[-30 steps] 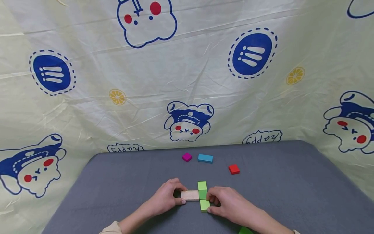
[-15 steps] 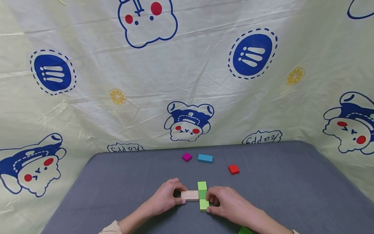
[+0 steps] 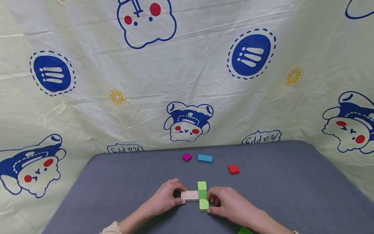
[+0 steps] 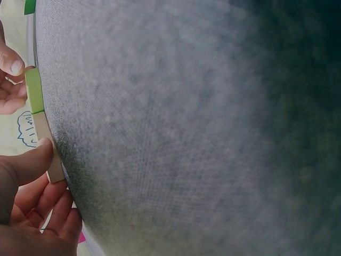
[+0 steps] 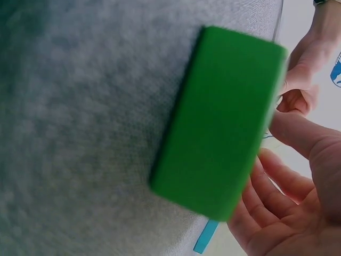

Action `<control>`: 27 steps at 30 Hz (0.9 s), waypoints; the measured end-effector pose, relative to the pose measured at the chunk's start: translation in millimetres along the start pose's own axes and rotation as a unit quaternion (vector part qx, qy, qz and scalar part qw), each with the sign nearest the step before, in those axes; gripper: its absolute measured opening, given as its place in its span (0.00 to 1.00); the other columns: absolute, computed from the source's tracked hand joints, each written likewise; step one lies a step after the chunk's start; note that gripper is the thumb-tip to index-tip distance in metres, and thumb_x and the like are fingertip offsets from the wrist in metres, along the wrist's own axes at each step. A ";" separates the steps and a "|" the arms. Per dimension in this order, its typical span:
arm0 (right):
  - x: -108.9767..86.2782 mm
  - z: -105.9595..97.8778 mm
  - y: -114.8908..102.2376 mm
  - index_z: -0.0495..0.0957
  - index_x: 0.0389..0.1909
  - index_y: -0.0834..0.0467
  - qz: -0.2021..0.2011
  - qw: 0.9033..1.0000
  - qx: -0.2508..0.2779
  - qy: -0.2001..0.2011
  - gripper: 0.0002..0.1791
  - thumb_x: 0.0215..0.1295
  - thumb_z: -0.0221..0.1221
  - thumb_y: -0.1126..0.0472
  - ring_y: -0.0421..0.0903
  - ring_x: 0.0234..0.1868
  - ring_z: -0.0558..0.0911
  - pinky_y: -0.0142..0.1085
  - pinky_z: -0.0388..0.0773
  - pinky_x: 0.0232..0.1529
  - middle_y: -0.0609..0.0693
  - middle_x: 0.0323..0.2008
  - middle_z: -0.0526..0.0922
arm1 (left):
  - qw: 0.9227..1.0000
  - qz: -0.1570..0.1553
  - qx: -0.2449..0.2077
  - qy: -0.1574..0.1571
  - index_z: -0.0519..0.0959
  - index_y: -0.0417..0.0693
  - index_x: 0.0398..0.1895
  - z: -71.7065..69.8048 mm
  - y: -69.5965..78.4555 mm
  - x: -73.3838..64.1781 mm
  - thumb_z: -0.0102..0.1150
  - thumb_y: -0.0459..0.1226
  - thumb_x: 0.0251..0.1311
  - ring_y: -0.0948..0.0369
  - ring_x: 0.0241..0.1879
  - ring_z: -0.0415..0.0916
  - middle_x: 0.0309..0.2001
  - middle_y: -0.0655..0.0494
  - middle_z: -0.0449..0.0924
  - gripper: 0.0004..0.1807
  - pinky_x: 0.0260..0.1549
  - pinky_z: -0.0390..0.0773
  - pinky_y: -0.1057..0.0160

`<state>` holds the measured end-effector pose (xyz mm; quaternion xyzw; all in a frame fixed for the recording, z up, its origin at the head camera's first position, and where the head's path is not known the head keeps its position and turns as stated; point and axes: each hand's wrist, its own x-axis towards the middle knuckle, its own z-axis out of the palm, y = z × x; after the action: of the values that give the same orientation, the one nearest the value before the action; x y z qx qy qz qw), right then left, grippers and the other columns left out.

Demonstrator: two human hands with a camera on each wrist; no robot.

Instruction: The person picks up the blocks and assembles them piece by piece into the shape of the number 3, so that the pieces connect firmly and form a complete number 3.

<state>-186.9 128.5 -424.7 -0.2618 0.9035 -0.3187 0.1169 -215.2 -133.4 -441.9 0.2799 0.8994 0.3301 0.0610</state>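
In the head view, my left hand (image 3: 166,198) pinches the left end of a pale wooden block (image 3: 190,195) between thumb and fingers. The block's right end meets a green block (image 3: 202,194), the middle one of a short column. Above it lies a light-green block (image 3: 202,185); below it is another light-green block (image 3: 204,205). My right hand (image 3: 230,204) has its thumb and curled fingers at the lower block's right corners, apparently pinching it. In the left wrist view, the wooden block (image 4: 56,170) sits between my left thumb and fingers.
Towards the table's back lie a magenta block (image 3: 187,157), a blue block (image 3: 205,158) and a red block (image 3: 233,169). A green block (image 5: 218,122), large in the right wrist view, lies near my right wrist. A printed cloth (image 3: 190,81) hangs behind the grey table (image 3: 131,175).
The lower light-green block has shifted slightly left, straightening against the column, with my right fingertips moving along. My left hand and the wooden block look still.
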 end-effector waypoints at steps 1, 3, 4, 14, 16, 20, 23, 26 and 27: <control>0.2 -0.1 0.5 0.79 0.36 0.47 -0.002 1.000 -0.001 0.002 0.12 0.55 0.71 0.55 0.36 0.31 0.74 0.34 0.73 0.33 0.36 0.29 0.75 | 1.000 0.000 0.001 0.001 0.85 0.49 0.41 -0.2 0.2 0.0 0.73 0.36 0.52 0.65 0.38 0.69 0.33 0.67 0.71 0.12 0.41 0.69 0.64; 0.9 0.0 1.1 0.79 0.37 0.47 -0.004 1.000 -0.001 0.005 0.12 0.55 0.71 0.55 0.35 0.32 0.74 0.34 0.73 0.33 0.36 0.29 0.75 | 1.000 0.000 0.001 0.001 0.85 0.49 0.41 -0.5 0.5 0.0 0.73 0.36 0.52 0.65 0.38 0.69 0.33 0.67 0.71 0.12 0.41 0.69 0.64; 1.3 0.0 1.2 0.79 0.37 0.47 -0.005 1.000 -0.001 0.007 0.12 0.55 0.72 0.56 0.35 0.32 0.74 0.34 0.73 0.33 0.36 0.29 0.75 | 1.000 -0.001 0.002 0.000 0.85 0.49 0.41 -0.5 0.6 0.0 0.73 0.36 0.52 0.65 0.38 0.69 0.33 0.67 0.71 0.12 0.41 0.69 0.64; 2.7 -0.3 0.4 0.80 0.37 0.47 -0.007 1.000 0.008 -0.001 0.10 0.56 0.71 0.58 0.35 0.32 0.75 0.33 0.74 0.34 0.35 0.30 0.76 | 1.000 0.001 0.005 0.001 0.85 0.50 0.41 0.1 -0.5 0.4 0.73 0.36 0.52 0.66 0.38 0.69 0.33 0.68 0.71 0.12 0.41 0.69 0.64; 3.0 -0.4 0.8 0.81 0.37 0.47 -0.004 1.000 0.007 -0.004 0.10 0.56 0.71 0.58 0.35 0.32 0.75 0.33 0.74 0.34 0.35 0.30 0.76 | 1.000 0.000 0.003 0.001 0.85 0.50 0.41 -0.2 -0.1 0.4 0.73 0.36 0.52 0.65 0.38 0.69 0.33 0.68 0.71 0.12 0.41 0.69 0.64; 2.5 -0.2 1.4 0.81 0.37 0.47 -0.009 1.000 0.004 -0.001 0.10 0.56 0.71 0.58 0.35 0.32 0.75 0.33 0.74 0.34 0.35 0.30 0.76 | 1.000 0.000 -0.002 0.000 0.85 0.50 0.41 -0.7 1.0 -0.2 0.72 0.36 0.53 0.65 0.38 0.69 0.33 0.67 0.71 0.12 0.41 0.69 0.64; 1.9 -0.1 1.5 0.81 0.37 0.47 -0.012 1.000 0.002 0.001 0.10 0.56 0.71 0.57 0.35 0.32 0.75 0.33 0.74 0.34 0.35 0.30 0.75 | 1.000 0.000 -0.005 -0.001 0.85 0.49 0.41 -0.9 1.7 -0.5 0.72 0.36 0.53 0.65 0.38 0.69 0.33 0.67 0.71 0.12 0.41 0.69 0.64; 1.7 -0.2 1.2 0.80 0.36 0.46 -0.012 1.000 0.001 0.000 0.10 0.56 0.71 0.57 0.35 0.32 0.74 0.33 0.73 0.34 0.35 0.30 0.75 | 1.000 -0.001 -0.004 -0.002 0.85 0.49 0.41 -1.1 1.7 -0.3 0.72 0.36 0.53 0.65 0.38 0.68 0.33 0.67 0.71 0.12 0.41 0.69 0.64; 1.8 -0.2 1.1 0.80 0.36 0.46 -0.013 1.000 0.000 0.001 0.10 0.56 0.71 0.57 0.35 0.32 0.74 0.33 0.73 0.34 0.35 0.29 0.75 | 1.000 -0.002 -0.004 -0.003 0.85 0.49 0.41 -1.2 1.7 -0.2 0.72 0.36 0.53 0.65 0.37 0.68 0.33 0.67 0.71 0.12 0.41 0.69 0.64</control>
<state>-188.9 128.4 -425.3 -0.2730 0.9002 -0.3201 0.1123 -214.6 -133.1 -439.9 0.2792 0.8984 0.3326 0.0650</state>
